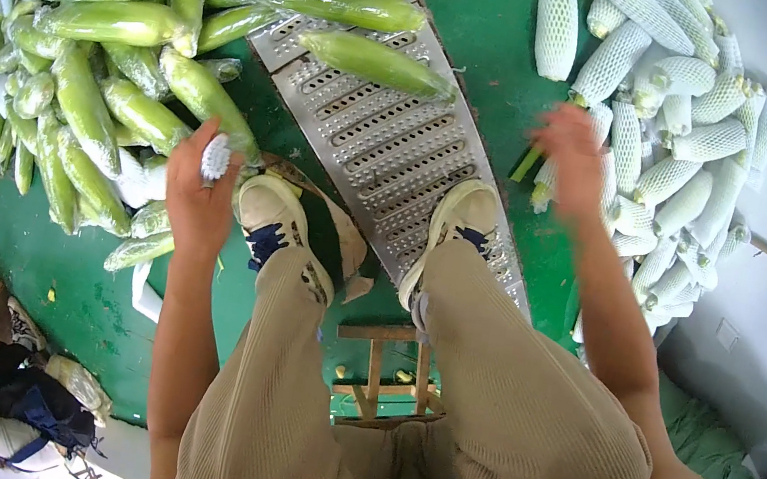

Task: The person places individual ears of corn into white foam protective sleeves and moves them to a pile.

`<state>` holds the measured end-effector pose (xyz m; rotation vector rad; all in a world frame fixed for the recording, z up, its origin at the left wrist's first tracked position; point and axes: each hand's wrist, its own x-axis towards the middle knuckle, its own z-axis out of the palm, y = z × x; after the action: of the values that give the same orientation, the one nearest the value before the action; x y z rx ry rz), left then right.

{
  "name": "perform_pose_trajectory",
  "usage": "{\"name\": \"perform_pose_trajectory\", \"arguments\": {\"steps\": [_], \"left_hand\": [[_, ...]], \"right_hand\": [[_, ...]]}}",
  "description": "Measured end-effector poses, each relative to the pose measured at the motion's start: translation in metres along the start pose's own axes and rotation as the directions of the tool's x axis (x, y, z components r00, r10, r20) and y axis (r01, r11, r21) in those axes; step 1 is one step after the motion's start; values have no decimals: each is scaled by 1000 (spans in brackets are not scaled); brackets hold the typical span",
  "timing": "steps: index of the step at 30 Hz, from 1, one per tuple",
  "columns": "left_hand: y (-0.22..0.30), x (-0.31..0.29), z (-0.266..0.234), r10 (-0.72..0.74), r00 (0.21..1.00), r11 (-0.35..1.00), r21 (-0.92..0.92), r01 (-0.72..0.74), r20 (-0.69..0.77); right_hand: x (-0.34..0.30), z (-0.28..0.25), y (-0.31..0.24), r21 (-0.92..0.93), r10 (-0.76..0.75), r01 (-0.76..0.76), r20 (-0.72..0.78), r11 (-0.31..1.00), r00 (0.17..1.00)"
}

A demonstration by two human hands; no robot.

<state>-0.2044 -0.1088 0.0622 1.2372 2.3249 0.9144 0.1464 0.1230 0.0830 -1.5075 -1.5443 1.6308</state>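
Observation:
My left hand (198, 193) is closed on a small bunched white foam net (215, 159). It hovers beside the heap of green corn ears (88, 94) wrapped in clear film. One wrapped ear (206, 98) lies just beyond its fingers. Over at the right, my right hand (574, 160) is blurred by motion and its fingers are unclear. It is over the near-left side of a pile of ears in white foam nets (673, 146). A green stalk (526, 162) shows just below its fingertips; whether the hand touches it I cannot tell.
Between the piles, a perforated metal plate (389, 144) lies on the green floor (495, 30), with one wrapped ear (377, 63) on it. My shoes (468, 218) rest at its near part. A wooden stool (382, 371) stands between my legs. Another person (21, 402) is at lower left.

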Motion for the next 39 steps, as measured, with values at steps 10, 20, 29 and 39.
{"name": "perform_pose_trajectory", "arguments": {"steps": [10,20,29,39], "left_hand": [[72,12,58,87,992,846,-533,-23,94],[85,15,57,-227,770,73,-778,624,596],[102,12,110,26,815,796,-505,334,579],[82,45,154,-110,842,674,-583,454,529]], "right_hand": [[-28,152,-50,270,-61,-152,646,951,761],[-11,117,-14,312,113,-438,693,843,712],[-4,108,12,168,-179,136,282,976,942],[19,84,16,-63,60,-44,285,997,957]]}}
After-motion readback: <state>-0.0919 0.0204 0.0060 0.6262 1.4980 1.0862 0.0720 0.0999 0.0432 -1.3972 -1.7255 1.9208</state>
